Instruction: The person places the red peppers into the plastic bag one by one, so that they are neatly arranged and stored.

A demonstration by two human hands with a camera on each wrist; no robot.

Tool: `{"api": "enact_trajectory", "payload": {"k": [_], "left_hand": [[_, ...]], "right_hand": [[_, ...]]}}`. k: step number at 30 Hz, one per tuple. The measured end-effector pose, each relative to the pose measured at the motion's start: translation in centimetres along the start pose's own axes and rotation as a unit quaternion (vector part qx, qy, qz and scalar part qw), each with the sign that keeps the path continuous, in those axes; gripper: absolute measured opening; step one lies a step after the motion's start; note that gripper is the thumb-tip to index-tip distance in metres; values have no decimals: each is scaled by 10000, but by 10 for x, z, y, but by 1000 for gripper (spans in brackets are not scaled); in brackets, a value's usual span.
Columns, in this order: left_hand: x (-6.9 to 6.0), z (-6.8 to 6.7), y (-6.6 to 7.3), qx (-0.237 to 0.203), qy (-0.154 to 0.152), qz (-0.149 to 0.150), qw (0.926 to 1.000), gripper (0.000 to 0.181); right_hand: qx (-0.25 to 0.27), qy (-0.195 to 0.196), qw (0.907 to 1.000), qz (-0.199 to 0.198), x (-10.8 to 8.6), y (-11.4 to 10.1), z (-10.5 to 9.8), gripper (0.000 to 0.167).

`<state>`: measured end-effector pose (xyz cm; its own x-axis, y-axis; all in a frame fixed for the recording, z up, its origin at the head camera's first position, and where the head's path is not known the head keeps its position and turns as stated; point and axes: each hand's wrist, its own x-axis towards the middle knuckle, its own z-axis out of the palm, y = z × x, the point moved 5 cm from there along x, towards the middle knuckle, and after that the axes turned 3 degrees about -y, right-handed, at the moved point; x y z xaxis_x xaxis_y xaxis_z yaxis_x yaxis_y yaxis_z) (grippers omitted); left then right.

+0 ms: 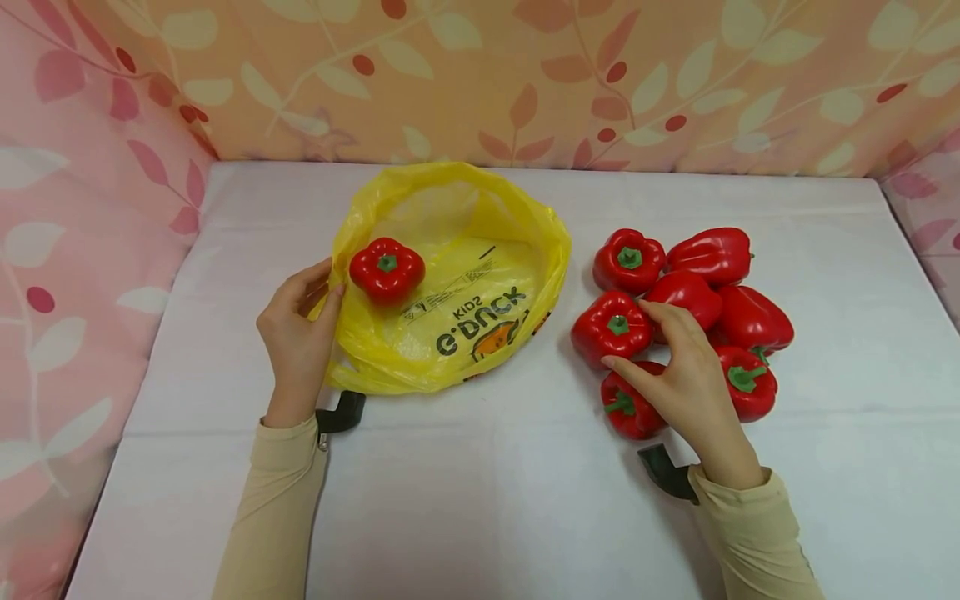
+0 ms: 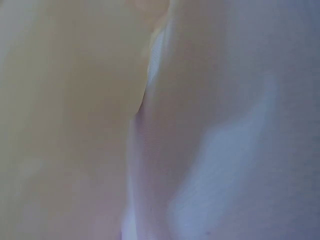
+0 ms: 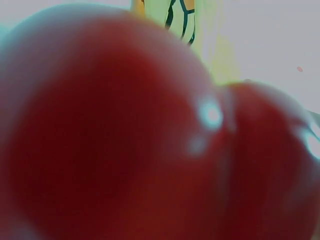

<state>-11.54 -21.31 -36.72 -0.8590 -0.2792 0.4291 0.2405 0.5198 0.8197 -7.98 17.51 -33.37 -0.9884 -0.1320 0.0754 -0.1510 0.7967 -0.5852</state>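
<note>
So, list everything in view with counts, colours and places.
Plastic bag: 1, yellow, left of centre, open
Bagged pepper: 1, red, inside the bag
Loose peppers: 7, red, clustered right of the bag
Tabletop: 1, white, under the bag
Patterned walls: 3, peach and pink, behind and alongside
Sleeves: 2, beige, lower left and right
Wrist pieces: 2, dark, at the sleeve ends
Left hand: 1, bare, pinching the bag's edge
Right hand: 1, bare, gripping the leftmost loose pepper

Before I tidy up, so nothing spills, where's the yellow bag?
In the head view, the yellow bag lies left of the cluster of red peppers, its left edge held by the left hand.
</note>
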Motion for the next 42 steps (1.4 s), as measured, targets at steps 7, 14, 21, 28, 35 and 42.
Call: {"api": "enact_trajectory", "payload": {"k": [7,14,21,28,35,42], "left_hand": [[0,0,-1,-6,5,-22,10000,29],[-1,0,-2,14,-1,-28,10000,29],[0,0,-2,-23,22,6,10000,29],[0,-1,-1,-33,30,2,10000,29],[0,-1,-2,-21,38,11,10000,29],[1,0,-1,25,67,67,10000,29]], "right_hand": [[-12,171,9998,-93,0,-1,-2,69],[36,242,9996,-150,-3,-2,-4,70],[8,420,9988,-249,-4,-4,-8,70],[61,439,9987,-233,-4,-6,-11,71],[92,520,9982,-282,-6,-9,-14,71],[107,598,9977,-312,-7,-11,-16,71]]}}
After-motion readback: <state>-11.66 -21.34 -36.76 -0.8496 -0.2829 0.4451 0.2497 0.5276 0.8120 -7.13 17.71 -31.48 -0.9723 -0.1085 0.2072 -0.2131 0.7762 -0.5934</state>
